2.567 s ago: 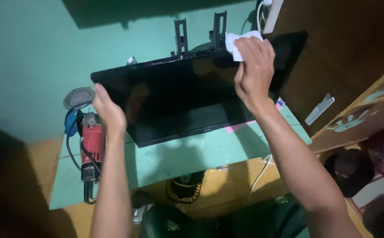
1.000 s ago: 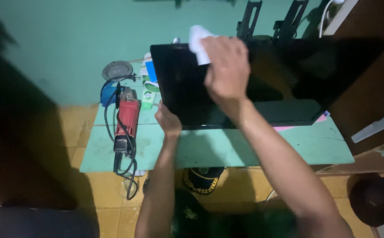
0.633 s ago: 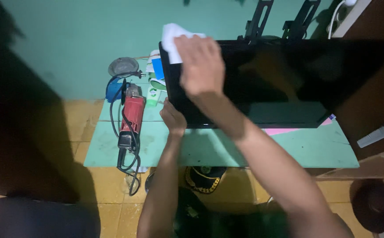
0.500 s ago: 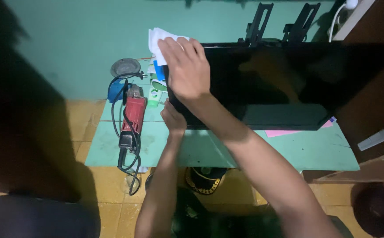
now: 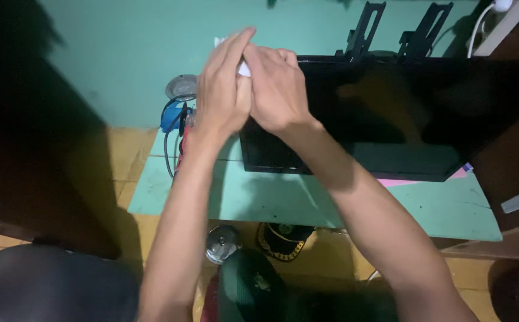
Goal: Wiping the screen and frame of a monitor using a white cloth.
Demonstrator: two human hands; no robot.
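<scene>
A black flat screen (image 5: 390, 119) leans on a low green table (image 5: 307, 200) against a green wall. My left hand (image 5: 221, 89) and my right hand (image 5: 277, 86) are pressed together in front of the screen's upper left corner. Between them is a white cloth (image 5: 243, 67), of which only a small bit shows. Both hands have fingers closed over it.
Two black bracket arms (image 5: 364, 30) stick up behind the screen. Left of the hands lie a blue cable coil (image 5: 170, 116) and a round grey disc (image 5: 182, 86). Pink paper (image 5: 402, 180) lies under the screen. A metal can (image 5: 221, 243) stands on the yellow tiled floor.
My right hand wiped the cloth leftwards along the screen's top edge to the corner. My left hand left the screen's lower left corner and rose to meet the right one at the cloth.
</scene>
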